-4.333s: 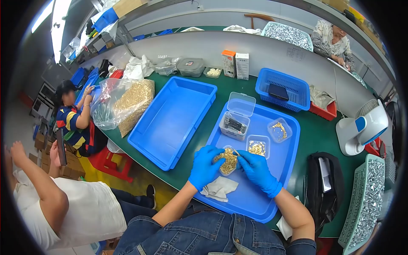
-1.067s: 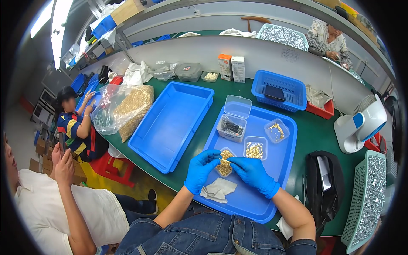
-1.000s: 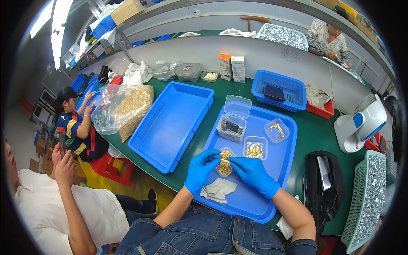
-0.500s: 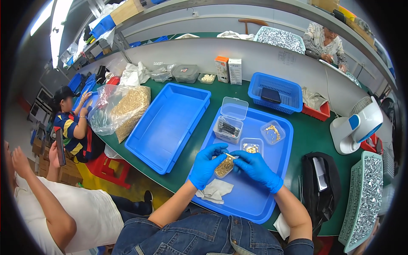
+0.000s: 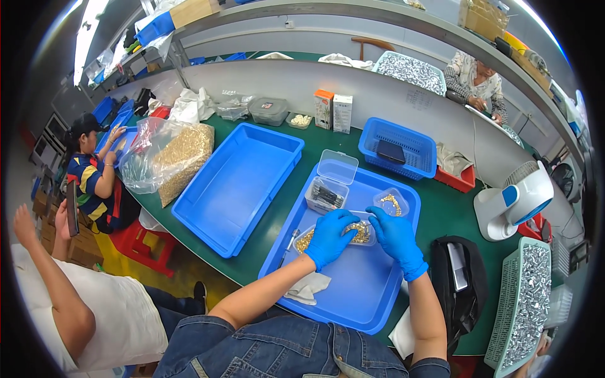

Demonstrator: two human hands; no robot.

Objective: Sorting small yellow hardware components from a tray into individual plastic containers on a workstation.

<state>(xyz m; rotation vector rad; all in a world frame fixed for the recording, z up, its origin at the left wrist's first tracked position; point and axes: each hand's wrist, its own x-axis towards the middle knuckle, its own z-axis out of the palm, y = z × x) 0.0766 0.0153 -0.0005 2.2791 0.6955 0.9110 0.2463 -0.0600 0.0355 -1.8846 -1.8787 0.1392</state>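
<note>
My left hand [image 5: 332, 238] and my right hand [image 5: 397, 242], both in blue gloves, grip the opposite sides of a small clear plastic container [image 5: 373, 239]. Small gold-coloured pieces [image 5: 361, 232] lie in it; some fingertips are hidden. Just left of my left hand, a second container of gold pieces [image 5: 304, 240] is partly covered by that hand. A thin, pen-like tool [image 5: 290, 241] lies beside it on the blue tray [image 5: 362, 299]. Behind my hands are an open-lidded clear box [image 5: 326, 193] with dark sticks and another small container of gold pieces [image 5: 391, 203].
A white cloth [image 5: 307, 288] lies at the tray's near left. To the left are a blue bin [image 5: 236, 189] and a bag of gold-coloured pieces [image 5: 183, 160]. A blue basket [image 5: 398, 148], white fan-like device [image 5: 513, 201] and black bag [image 5: 459, 286] stand around the right. Two people are at left.
The slim piece held between my hands is no longer in them. Both hands have moved forward to the middle container. The nearer container now sits farther left, and the pen-like tool lies on the tray.
</note>
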